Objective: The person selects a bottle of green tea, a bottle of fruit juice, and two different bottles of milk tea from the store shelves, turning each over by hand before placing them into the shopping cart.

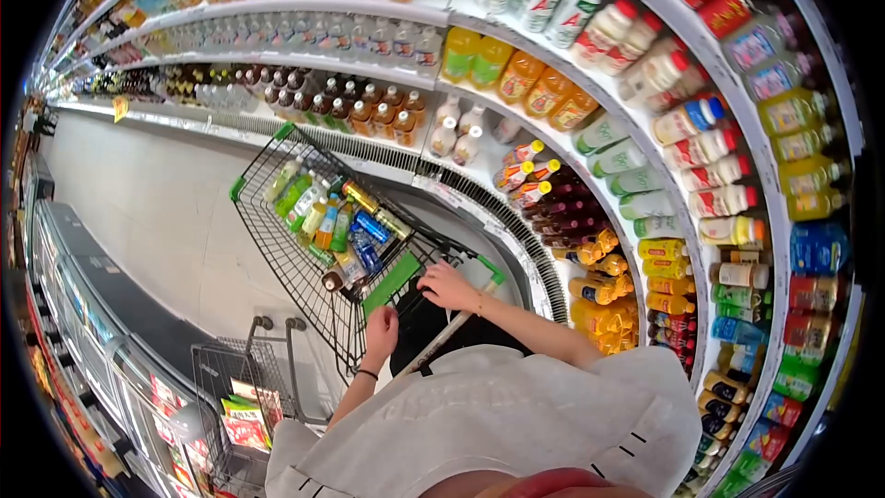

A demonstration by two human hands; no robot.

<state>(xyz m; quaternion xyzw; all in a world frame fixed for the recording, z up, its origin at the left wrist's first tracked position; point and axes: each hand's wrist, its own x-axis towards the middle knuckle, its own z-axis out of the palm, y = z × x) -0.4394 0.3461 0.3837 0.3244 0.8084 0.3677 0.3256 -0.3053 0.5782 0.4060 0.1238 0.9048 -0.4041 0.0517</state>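
A black wire shopping cart [277,254] with green corners stands in front of me. Its green panel [392,282] lies at the near end of the basket. My left hand [381,332] is closed by the panel's lower end; what its fingers hold, if anything, is hidden. Over the panel's upper end, my right hand [447,287] has its fingers curled, and I cannot make out anything in them. The cart's handle bar [452,330] runs beneath my right forearm. Inside the basket lie several drinks, among them a green bottle [297,195], a blue can [370,227] and a gold can [394,224].
Curved drink shelves [544,41] packed with bottles wrap around the front and right. To the left runs a long chest freezer [92,263]. A second, grey cart [230,378] with bright packets stands close at my left. Pale floor tiles [147,184] extend ahead.
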